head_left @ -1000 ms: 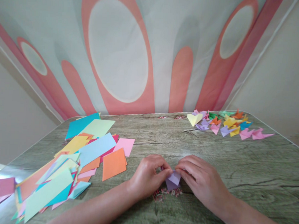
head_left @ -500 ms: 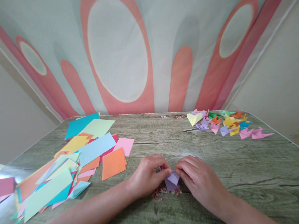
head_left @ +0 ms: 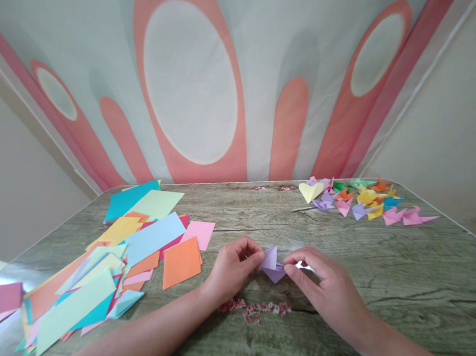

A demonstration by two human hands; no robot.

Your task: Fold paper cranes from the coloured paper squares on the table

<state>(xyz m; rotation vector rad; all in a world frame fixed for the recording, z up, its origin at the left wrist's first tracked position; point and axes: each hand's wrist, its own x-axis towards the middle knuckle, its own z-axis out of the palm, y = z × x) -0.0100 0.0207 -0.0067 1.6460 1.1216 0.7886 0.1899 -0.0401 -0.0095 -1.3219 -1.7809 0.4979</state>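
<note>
Between my two hands is a small piece of folded purple paper [head_left: 273,266], one pointed flap standing up and another pointing down. My left hand [head_left: 234,266] pinches its left edge with thumb and forefinger. On the other side, my right hand [head_left: 322,280] grips the right tip between thumb and fingertips. The paper seems to be just above the wood-grain table [head_left: 252,216]; whether it touches the surface I cannot tell.
To the left spreads a loose pile of coloured paper sheets [head_left: 77,308], with an orange square [head_left: 182,263] at its near right side. Several folded paper birds [head_left: 368,196] stand at the back right, beside a pale yellow folded heart [head_left: 310,191]. A printed backdrop [head_left: 259,93] rises behind the table.
Both hands have lifted the purple paper slightly away from me. It has been turned, and one flap now points up. The printed flower pattern below it has come into view.
</note>
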